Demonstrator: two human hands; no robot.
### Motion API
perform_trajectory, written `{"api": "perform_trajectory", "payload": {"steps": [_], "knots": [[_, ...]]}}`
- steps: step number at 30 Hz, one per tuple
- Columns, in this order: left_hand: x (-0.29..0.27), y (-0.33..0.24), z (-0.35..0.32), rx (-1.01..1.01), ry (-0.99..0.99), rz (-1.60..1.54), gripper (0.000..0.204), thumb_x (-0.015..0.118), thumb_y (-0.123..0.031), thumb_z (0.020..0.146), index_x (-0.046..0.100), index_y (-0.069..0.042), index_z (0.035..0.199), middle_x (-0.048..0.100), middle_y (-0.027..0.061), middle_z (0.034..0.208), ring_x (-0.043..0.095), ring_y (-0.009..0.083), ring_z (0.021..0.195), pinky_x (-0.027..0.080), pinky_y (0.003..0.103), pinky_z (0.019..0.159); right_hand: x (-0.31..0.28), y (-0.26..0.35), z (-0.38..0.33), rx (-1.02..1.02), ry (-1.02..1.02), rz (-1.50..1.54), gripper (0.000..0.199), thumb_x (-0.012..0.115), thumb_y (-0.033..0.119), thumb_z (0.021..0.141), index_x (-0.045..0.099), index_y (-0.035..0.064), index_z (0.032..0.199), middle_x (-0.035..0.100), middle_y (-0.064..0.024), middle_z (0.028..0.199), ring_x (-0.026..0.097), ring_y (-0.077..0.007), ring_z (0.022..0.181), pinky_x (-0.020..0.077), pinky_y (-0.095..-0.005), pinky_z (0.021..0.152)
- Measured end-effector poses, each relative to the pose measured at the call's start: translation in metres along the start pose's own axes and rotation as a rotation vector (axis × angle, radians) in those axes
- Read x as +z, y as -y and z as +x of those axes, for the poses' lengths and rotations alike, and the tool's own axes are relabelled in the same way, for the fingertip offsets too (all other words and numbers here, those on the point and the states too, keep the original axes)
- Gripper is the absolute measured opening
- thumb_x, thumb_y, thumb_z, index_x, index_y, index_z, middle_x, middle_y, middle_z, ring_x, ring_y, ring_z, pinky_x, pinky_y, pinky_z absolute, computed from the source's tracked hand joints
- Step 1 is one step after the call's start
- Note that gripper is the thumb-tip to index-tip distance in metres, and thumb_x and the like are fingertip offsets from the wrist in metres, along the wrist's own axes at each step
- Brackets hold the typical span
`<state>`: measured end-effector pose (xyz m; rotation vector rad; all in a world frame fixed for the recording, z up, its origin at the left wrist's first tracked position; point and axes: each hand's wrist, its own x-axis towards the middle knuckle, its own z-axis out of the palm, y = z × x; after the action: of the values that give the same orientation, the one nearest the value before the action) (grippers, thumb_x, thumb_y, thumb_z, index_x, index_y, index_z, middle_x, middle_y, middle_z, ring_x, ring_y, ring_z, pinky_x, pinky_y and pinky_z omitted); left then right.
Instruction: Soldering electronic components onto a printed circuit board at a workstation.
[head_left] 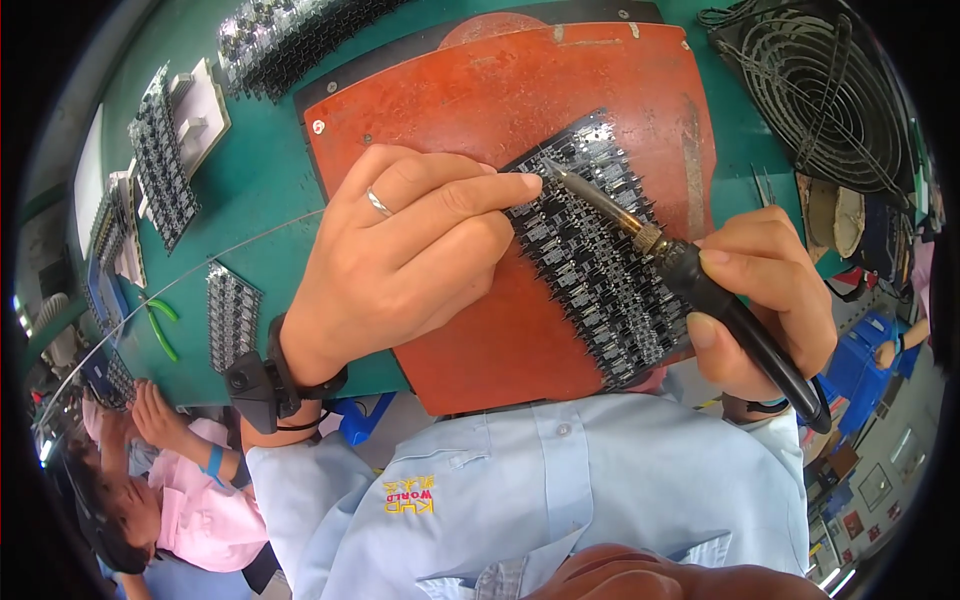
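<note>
A dark panel of small circuit boards (590, 265), set slantwise, lies on a red-orange work plate (480, 355). My right hand (765, 285) grips a soldering iron (690, 275) by its black handle. Its metal tip points at the panel's upper left part. My left hand (400, 250) is closed over the panel's left edge, its index finger stretched to just beside the iron tip. A thin grey solder wire (255, 238) runs from the left and passes behind this hand; the pinch on it is hidden under the fingers.
A black fan with a wire guard (820, 95) stands at the far right, tweezers (763, 185) near it. More board panels (290, 40) sit at the back left; another panel (232, 315) and green-handled pliers (160, 325) lie left. A co-worker in pink (205, 500) sits at lower left.
</note>
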<state>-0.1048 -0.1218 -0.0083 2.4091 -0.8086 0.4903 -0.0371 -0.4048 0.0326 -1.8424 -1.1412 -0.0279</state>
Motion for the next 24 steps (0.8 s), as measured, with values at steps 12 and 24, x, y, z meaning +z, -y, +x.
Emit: {"api": "perform_trajectory", "payload": {"steps": [12, 24], "knots": [[0.0024, 0.0022, 0.0013, -0.002, -0.045, -0.003, 0.019, 0.072, 0.001, 0.066, 0.062, -0.005, 0.082, 0.074, 0.0066, 0.109, 0.067, 0.0231, 0.091, 0.049, 0.034, 0.075, 0.0002, -0.0026, -0.0035, 0.003, -0.023, 0.012, 0.031, 0.080, 0.010, 0.074, 0.067, -0.0082, 0.097, 0.069, -0.0193, 0.086, 0.065, -0.0276, 0.070, 0.0496, -0.0341, 0.061], [-0.0008, 0.0083, -0.0007, -0.005, -0.028, -0.004, 0.019, 0.071, 0.003, 0.067, 0.062, -0.005, 0.083, 0.074, 0.0080, 0.112, 0.067, 0.0253, 0.094, 0.049, 0.035, 0.077, 0.0020, -0.0026, -0.0016, 0.116, -0.064, 0.078, 0.030, 0.081, 0.013, 0.077, 0.067, -0.0069, 0.095, 0.070, -0.0137, 0.081, 0.062, -0.0213, 0.067, 0.0457, -0.0296, 0.057]]}}
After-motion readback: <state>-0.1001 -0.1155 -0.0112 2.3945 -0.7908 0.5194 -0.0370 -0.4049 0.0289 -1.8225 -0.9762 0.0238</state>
